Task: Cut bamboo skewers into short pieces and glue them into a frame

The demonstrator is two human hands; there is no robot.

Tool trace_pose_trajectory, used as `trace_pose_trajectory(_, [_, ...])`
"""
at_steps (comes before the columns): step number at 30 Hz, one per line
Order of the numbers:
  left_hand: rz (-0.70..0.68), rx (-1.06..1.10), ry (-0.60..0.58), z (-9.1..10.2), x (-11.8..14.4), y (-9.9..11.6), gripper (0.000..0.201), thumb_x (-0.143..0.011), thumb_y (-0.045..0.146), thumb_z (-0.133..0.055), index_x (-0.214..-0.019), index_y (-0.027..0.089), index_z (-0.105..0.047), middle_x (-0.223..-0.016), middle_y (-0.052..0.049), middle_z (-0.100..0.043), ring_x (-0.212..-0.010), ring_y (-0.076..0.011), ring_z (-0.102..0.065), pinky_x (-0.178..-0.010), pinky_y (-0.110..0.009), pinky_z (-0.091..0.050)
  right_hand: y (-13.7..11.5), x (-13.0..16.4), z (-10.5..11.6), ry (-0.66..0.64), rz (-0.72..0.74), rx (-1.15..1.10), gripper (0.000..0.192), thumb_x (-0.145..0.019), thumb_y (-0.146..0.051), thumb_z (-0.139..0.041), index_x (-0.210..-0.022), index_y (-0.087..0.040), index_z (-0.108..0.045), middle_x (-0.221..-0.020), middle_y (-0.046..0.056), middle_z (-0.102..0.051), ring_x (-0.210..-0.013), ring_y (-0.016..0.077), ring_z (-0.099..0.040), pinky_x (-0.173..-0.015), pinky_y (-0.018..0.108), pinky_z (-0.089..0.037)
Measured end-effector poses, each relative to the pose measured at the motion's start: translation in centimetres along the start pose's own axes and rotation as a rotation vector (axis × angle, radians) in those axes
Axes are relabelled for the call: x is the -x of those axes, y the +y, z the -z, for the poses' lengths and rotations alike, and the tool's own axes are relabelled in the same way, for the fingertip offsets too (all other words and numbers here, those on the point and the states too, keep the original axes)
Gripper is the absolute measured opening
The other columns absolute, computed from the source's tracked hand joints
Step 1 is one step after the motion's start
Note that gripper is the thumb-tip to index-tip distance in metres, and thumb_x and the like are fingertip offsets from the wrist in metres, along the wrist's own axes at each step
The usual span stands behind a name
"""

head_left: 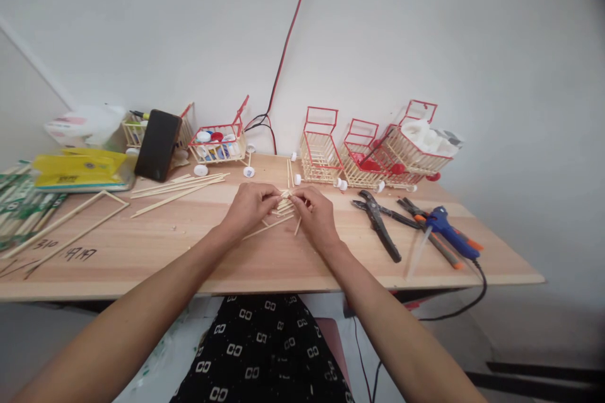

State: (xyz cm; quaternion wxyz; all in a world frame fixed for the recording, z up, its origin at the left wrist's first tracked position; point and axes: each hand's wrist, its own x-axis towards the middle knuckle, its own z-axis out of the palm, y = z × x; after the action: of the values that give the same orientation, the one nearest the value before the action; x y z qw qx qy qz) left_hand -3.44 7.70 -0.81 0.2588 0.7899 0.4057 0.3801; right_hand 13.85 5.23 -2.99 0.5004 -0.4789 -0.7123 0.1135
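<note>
Both hands, left hand (248, 204) and right hand (316, 214), meet over the counter (189, 245), fingers pinched together on short sticks (285, 204); pliers (378, 221) lie near.

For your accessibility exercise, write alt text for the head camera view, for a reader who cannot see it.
Two bare hands, left hand and right hand, pinch a small bundle of short wooden sticks over a wooden table. Miniature stick shopping carts line the wall; pliers and a blue glue gun lie to the right.

Glue gun (449, 234), pliers (378, 220), phone (157, 145) w/ carts (321, 146).
</note>
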Motion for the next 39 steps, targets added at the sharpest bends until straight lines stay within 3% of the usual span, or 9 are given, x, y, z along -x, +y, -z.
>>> trace_pose_trajectory(39, [0.002,-0.002,-0.016,0.16,-0.03,0.16,0.017,-0.079,0.019,-0.057,-0.071,0.013,-0.071,-0.058,-0.003,-0.066,-0.051,-0.012,-0.056,-0.052,-0.021,-0.04,0.06,0.09,0.0,0.0,0.017,-0.012,0.013,-0.087,-0.025,-0.055,-0.079,-0.02,-0.064,-0.082,0.004,-0.064,-0.079,0.0176,-0.058,-0.072,0.029,-0.044])
